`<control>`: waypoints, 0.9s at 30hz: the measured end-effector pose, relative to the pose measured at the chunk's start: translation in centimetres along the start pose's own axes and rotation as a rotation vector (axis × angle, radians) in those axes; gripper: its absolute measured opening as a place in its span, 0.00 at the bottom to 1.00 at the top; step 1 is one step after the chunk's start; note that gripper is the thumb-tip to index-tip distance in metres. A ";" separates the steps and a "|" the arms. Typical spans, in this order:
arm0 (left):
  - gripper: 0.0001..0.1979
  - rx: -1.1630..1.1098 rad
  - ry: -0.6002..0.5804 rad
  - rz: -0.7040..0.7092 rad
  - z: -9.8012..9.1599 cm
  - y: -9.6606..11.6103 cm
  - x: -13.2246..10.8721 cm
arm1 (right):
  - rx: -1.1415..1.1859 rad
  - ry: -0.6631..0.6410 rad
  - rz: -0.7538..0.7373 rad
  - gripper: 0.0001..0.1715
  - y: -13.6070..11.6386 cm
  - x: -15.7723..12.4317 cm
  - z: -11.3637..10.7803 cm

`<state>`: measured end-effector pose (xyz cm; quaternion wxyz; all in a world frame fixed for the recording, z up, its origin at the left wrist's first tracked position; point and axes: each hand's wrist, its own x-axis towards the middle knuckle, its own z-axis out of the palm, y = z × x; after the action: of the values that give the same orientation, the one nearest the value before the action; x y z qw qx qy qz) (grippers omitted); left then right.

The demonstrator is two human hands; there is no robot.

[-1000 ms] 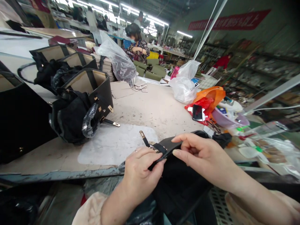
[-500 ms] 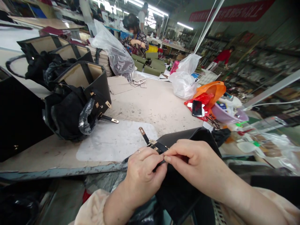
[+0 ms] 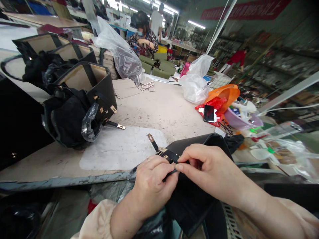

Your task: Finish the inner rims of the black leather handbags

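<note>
A black handbag (image 3: 191, 142) lies tilted at the table's front edge, partly behind my hands. Its narrow black strap (image 3: 171, 155) carries gold metal fittings, and one gold-tipped strap end (image 3: 151, 139) sticks up to the left. My left hand (image 3: 156, 182) is closed, thumb against curled fingers, gripping the strap. Right beside it, my right hand (image 3: 206, 172) pinches with thumb and forefinger at the same strap, close to the left thumb. The exact spot between the fingertips is hidden.
Several black handbags (image 3: 99, 89) stand at the left of the table (image 3: 144, 113). A white sheet (image 3: 112, 149) lies in front. At the right are plastic bags (image 3: 194, 88), a phone (image 3: 208, 113) and a purple basin (image 3: 239, 122). Beyond the table sits a co-worker (image 3: 147, 38).
My right hand's fingertips have shifted slightly along the strap, with a little more of the strap showing. The whole view has moved a little. Both hands stay at the handbag.
</note>
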<state>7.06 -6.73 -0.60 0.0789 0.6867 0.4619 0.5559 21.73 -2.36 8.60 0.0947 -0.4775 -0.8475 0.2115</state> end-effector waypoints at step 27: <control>0.04 0.003 -0.025 -0.002 0.2 0.0 -0.1 | 0.013 -0.056 -0.051 0.06 0.1 0.2 -0.2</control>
<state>7.28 -6.70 -0.73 0.0843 0.6931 0.4624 0.5465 21.76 -2.09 8.76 0.0795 -0.4488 -0.8604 0.2281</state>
